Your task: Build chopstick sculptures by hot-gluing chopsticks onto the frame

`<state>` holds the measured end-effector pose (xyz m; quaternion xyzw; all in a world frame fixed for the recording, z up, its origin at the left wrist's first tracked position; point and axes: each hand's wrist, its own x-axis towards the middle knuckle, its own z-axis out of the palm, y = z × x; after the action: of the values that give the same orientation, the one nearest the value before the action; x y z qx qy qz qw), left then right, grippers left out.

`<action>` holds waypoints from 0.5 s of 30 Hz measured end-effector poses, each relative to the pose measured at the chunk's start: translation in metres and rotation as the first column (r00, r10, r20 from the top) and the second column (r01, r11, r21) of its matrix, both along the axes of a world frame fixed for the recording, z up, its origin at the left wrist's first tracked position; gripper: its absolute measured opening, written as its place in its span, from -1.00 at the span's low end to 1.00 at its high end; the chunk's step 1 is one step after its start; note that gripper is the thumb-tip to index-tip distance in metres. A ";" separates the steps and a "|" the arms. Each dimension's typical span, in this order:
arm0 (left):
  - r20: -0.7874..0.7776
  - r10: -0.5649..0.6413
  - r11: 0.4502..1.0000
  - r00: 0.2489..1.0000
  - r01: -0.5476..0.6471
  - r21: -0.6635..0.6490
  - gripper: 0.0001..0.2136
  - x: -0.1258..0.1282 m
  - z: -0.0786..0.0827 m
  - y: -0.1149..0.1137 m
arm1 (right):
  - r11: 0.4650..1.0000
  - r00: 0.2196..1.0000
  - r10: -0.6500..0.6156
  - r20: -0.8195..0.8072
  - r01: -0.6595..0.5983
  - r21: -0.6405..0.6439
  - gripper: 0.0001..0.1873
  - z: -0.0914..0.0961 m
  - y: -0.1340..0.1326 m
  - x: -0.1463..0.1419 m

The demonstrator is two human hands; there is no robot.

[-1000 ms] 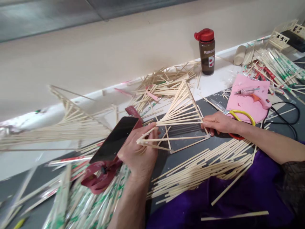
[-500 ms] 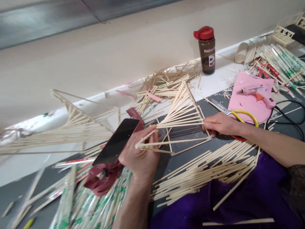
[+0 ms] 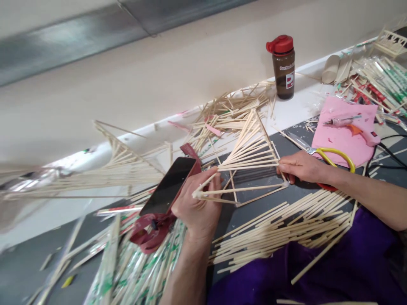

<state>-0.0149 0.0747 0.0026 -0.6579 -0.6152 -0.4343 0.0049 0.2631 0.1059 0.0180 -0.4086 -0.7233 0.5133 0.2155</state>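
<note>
A frame of thin wooden sticks (image 3: 235,154), closely fanned along its upper face, sits between two bare hands above a dark tabletop (image 3: 19,254). The left hand (image 3: 199,203) pinches it between thumb and fingers at its left side; the fingertips of the right hand (image 3: 300,166) close on the right end of the fan's lowest stick, against the frame's edge. Uneven pressure from the two grips could skew the slender frame or pop a joint, and a slip of the right fingertips might leave that lowest stick out of line. Just below the hands, a spread of loose sticks (image 3: 282,224) could roll if a wrist brushed it. Near the left hand lie a phone (image 3: 168,186) and a maroon strap (image 3: 148,237). Beside the right forearm, which partly covers their handles, are scissors (image 3: 310,149); an elbow's sweep might catch them or the cord of the glue gun (image 3: 364,130) on a pink sheet (image 3: 337,108) beyond. Whether the gun is hot cannot be told, and its cord runs out of view. The left fingers' undersides are hidden, contact between frame and table is unclear, and a second stick structure (image 3: 122,159), farther left, is blurred.
</note>
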 end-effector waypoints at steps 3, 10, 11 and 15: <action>0.006 -0.004 0.998 1.000 0.004 0.059 -0.83 0.003 0.003 -0.002 | 1.000 1.000 -0.010 0.013 0.011 -0.013 -0.69 0.000 -0.001 -0.001; -0.007 0.034 0.998 0.999 -0.034 0.049 -0.83 0.004 0.005 -0.006 | 1.000 0.999 0.026 0.024 -0.027 0.011 -0.62 -0.001 -0.001 -0.001; -0.002 0.043 0.998 0.999 -0.042 0.038 -0.83 0.004 0.005 -0.007 | 0.999 0.999 0.033 0.028 -0.033 0.021 -0.61 -0.002 -0.001 -0.001; 0.022 0.065 0.998 0.998 -0.065 0.017 -0.82 0.003 0.004 -0.010 | 0.995 0.997 0.060 0.047 -0.064 0.072 -0.61 -0.004 0.000 -0.002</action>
<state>-0.0120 0.0644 0.0064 -0.6327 -0.6323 -0.4466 0.0183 0.2610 0.1062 0.0138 -0.3890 -0.7587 0.4835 0.1983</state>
